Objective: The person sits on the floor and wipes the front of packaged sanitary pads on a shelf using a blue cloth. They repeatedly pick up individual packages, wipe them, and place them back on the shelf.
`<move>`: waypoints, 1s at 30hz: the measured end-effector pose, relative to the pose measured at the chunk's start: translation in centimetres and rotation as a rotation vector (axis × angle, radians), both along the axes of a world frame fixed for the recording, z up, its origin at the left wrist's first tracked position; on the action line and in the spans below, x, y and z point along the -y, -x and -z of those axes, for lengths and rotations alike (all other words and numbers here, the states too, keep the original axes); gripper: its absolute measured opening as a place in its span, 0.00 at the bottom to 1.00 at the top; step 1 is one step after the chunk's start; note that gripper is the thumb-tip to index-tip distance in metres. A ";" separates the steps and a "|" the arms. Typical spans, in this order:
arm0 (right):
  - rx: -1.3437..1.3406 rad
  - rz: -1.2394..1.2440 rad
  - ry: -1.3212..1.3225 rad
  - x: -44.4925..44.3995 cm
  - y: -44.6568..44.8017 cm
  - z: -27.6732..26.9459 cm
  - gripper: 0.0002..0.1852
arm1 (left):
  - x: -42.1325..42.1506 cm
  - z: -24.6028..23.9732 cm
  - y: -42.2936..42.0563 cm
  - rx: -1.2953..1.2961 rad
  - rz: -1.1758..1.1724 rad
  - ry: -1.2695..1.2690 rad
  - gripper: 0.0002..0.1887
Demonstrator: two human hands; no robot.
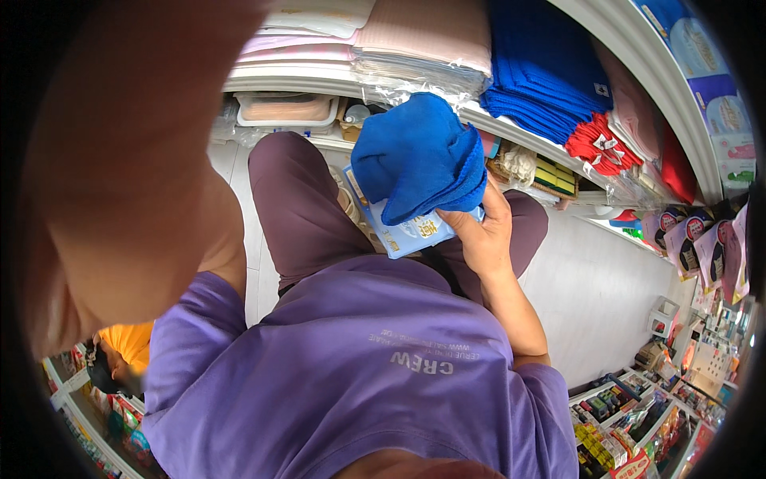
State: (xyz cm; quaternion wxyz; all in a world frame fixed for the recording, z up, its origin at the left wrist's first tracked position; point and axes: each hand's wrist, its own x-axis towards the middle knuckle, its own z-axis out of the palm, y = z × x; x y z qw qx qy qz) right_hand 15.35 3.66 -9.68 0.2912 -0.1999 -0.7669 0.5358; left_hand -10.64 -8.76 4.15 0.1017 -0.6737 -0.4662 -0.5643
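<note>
My right hand (pixel 488 236) grips a folded blue cloth (pixel 416 158) together with a light-blue printed packet (pixel 410 233); its thumb lies over the near edge. The packet is under the cloth and mostly covered by it. Both are held above my lap, between my knees. My left hand (pixel 119 167) is raised very close to the camera, large and blurred at the left; its fingers cannot be made out clearly, nor whether it holds anything. Beyond the cloth, a shelf carries a stack of blue cloths (pixel 541 66), a pink stack in clear wrap (pixel 425 36) and a red bundle (pixel 601 143).
A lower shelf holds a lidded plastic box (pixel 287 109) and a basket with yellow-green sponges (pixel 555 176). Packs hang at the right. A white stool (pixel 663 316) stands near goods racks (pixel 634 413). Another person in orange (pixel 128 344) is at the lower left.
</note>
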 end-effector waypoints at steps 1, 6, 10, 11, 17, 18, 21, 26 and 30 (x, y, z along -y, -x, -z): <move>0.004 -0.002 0.014 -0.1 -0.1 0.0 0.28 | -0.2 0.0 0.0 -0.002 0.002 0.001 0.37; 0.011 0.001 0.005 -0.1 -0.4 0.0 0.28 | -1.2 0.0 -0.1 -0.002 0.016 0.005 0.39; 0.013 0.057 -0.014 -0.2 -0.5 0.1 0.17 | -1.9 0.1 -0.2 0.006 0.038 0.007 0.41; 0.040 0.076 -0.037 -0.3 -0.5 0.1 0.17 | -2.1 0.0 -0.2 0.008 0.046 0.012 0.42; -0.037 0.103 0.003 -0.8 -0.8 -0.7 0.25 | -4.4 1.9 -3.1 -0.020 0.218 0.146 0.44; -0.060 0.104 -0.011 -0.9 -0.8 -1.0 0.28 | -4.5 3.2 -4.6 -0.095 0.134 0.288 0.45; -0.070 0.105 -0.129 -1.0 -0.8 -1.7 0.32 | -5.0 7.1 -7.1 -0.207 0.029 0.511 0.45; -0.107 0.082 -0.270 -1.4 -0.6 -3.2 0.42 | -4.3 11.0 -5.9 0.180 0.018 0.604 0.43; -0.219 -0.008 -0.489 -2.7 -1.1 -5.0 0.61 | -4.1 11.9 -4.7 1.010 0.658 0.693 0.40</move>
